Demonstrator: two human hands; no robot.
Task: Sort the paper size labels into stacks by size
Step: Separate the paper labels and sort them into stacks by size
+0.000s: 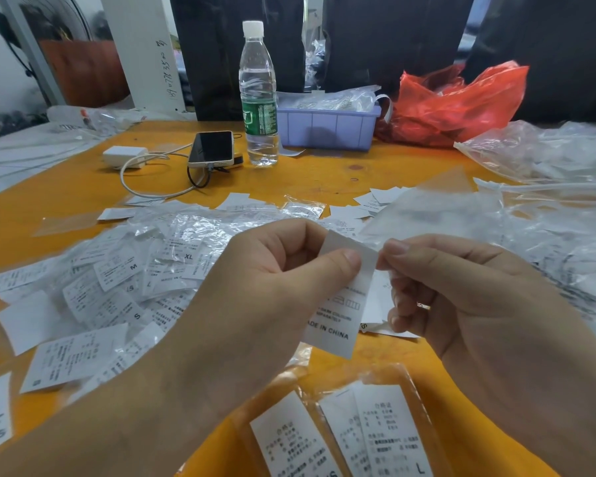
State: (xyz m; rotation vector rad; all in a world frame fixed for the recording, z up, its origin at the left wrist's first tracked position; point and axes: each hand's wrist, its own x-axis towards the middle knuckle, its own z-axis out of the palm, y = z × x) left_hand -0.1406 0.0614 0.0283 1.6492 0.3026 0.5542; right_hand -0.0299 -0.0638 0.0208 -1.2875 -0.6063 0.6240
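A white paper label (pixel 341 304) printed "MADE IN CHINA" hangs upright between the two hands above the orange table (pixel 66 197). The left hand (pixel 265 287) pinches its upper part between thumb and curled forefinger. The right hand (pixel 461 287) nips its top right corner with thumb and forefinger, its other fingers curled. Loose labels and clear sleeves (pixel 117 280) lie heaped to the left; bagged labels (pixel 386 432), one marked L, lie below the hands.
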